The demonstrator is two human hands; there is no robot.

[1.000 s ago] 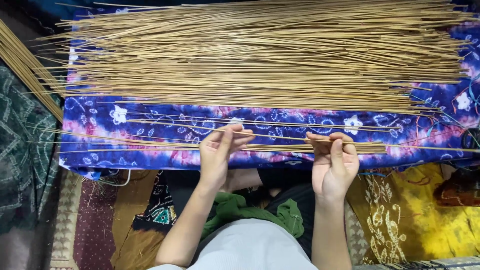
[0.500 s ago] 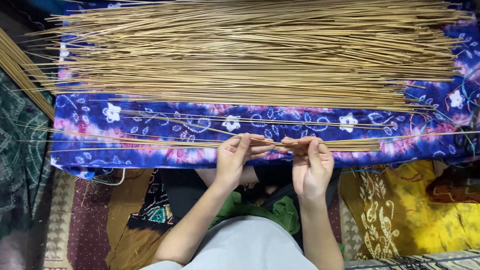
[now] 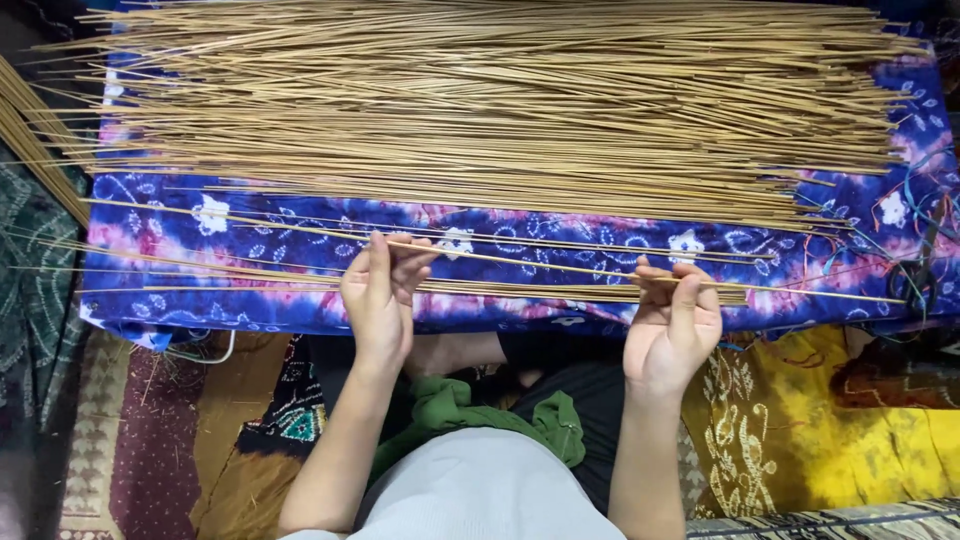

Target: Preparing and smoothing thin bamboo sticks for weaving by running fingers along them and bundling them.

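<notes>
Centre frame: left hand [image 3: 378, 300] and right hand [image 3: 672, 320], apart, each pinching one thin stick [image 3: 530, 262] above the blue cloth [image 3: 250, 250], below the stick pile [image 3: 480, 100]; sorting underway, steady grip needed.

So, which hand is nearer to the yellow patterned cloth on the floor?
The right hand. It is just above the yellow cloth, close to that cloth's upper left edge. The left hand is farther away, to the left, over the blue flowered cloth.
</notes>
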